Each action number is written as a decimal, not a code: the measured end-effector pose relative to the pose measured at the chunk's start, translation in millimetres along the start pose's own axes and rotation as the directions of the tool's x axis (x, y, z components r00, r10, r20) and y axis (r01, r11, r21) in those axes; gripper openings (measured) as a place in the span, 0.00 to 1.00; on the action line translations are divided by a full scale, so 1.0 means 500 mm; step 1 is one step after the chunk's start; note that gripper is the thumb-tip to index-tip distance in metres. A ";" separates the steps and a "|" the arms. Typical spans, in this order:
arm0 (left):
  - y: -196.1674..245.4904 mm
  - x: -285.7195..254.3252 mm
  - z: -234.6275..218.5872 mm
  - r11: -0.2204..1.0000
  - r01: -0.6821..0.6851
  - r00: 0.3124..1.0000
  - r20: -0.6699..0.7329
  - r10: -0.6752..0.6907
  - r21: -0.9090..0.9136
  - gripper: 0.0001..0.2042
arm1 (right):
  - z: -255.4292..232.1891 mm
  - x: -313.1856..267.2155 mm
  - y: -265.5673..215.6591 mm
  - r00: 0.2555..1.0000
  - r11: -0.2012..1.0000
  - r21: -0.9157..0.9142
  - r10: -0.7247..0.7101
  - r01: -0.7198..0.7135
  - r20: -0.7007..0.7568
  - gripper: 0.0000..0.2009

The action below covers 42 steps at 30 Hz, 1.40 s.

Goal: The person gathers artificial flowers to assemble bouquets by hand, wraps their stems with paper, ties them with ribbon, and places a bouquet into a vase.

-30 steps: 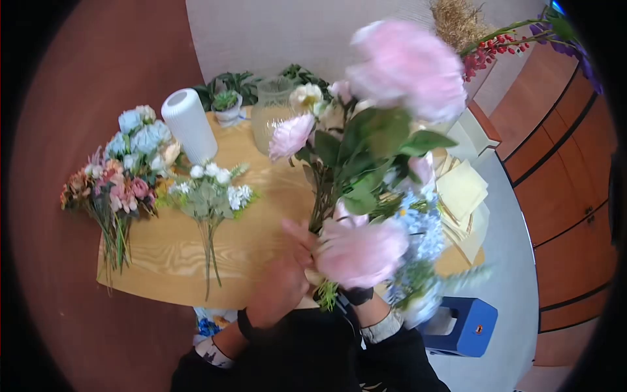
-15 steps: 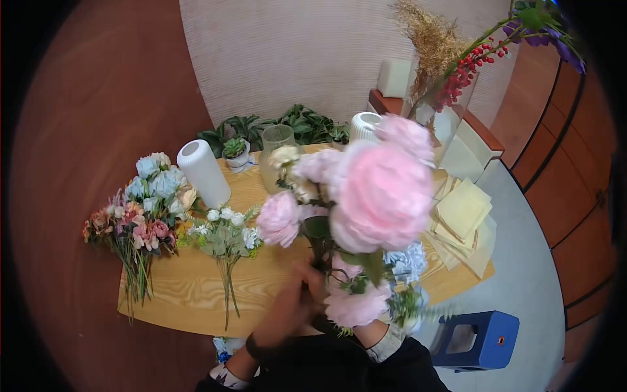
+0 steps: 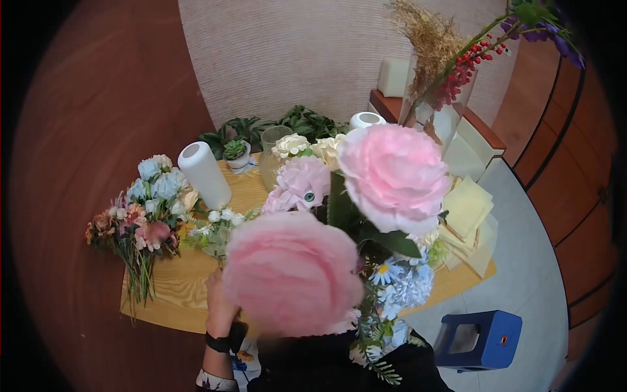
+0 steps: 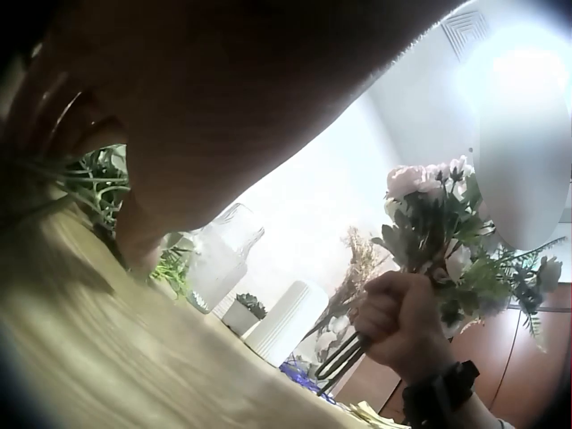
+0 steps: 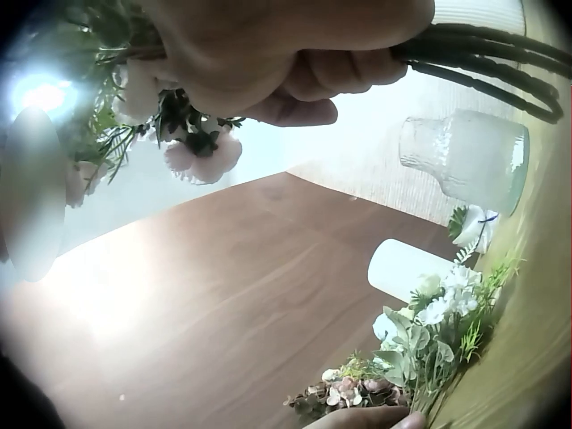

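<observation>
My left hand (image 3: pixel 221 308) is low over the table, its fingers curled at the stems of a white-flowered sprig (image 5: pixel 444 308). In the left wrist view, the curled fingers (image 4: pixel 58 112) close near thin green stems. A large bouquet with pink blooms (image 3: pixel 393 178), pale flowers and blue flowers (image 3: pixel 410 287) is held up in front of me. My right hand (image 4: pixel 404 326) grips its stems in a fist, and the looped dark stem ends (image 5: pixel 487 63) stick out past the fist. Pink blooms hide that hand in the head view.
Blue, peach and pink bunches (image 3: pixel 160 186) lie at the table's left. Behind are a white ribbed vase (image 3: pixel 205 175), a small succulent (image 3: pixel 234 149), a glass vase (image 5: pixel 474 161) and another white vase (image 3: pixel 367 120). Yellow sheets (image 3: pixel 465 209) lie right; a blue stool (image 3: pixel 486 340) stands beyond.
My left hand has left the bouquet and moved left to the white sprig's stems. The bouquet, still in my right hand, has turned, with a pink bloom now close to the head camera.
</observation>
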State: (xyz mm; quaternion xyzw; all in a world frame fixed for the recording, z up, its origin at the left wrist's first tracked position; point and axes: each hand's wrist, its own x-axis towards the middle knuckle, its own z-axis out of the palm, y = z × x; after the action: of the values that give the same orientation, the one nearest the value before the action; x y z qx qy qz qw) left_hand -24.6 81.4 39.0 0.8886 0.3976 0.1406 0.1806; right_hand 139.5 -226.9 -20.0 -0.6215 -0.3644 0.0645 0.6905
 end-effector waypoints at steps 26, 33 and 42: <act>0.056 -0.071 0.034 0.725 -0.664 0.730 -0.370 0.575 -0.185 0.14 | 0.220 0.258 -0.085 0.844 0.503 0.680 0.260 -0.533 0.470 0.20; 0.120 -0.057 0.049 0.611 -0.544 0.811 -0.175 0.558 -0.575 0.14 | 0.208 0.258 -0.087 0.950 0.684 0.668 0.128 -0.293 0.285 0.22; 0.202 -0.055 -0.001 0.508 -0.492 0.830 -0.203 0.520 -0.707 0.11 | 0.194 0.259 -0.087 0.968 0.712 0.668 0.067 -0.215 0.240 0.21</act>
State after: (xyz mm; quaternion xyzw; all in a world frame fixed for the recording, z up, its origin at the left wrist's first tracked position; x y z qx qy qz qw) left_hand 23.9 -1.9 80.2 0.8173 0.0268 0.3186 0.4795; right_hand 161.1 -87.7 70.5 -0.3367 -0.3322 0.3097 0.8248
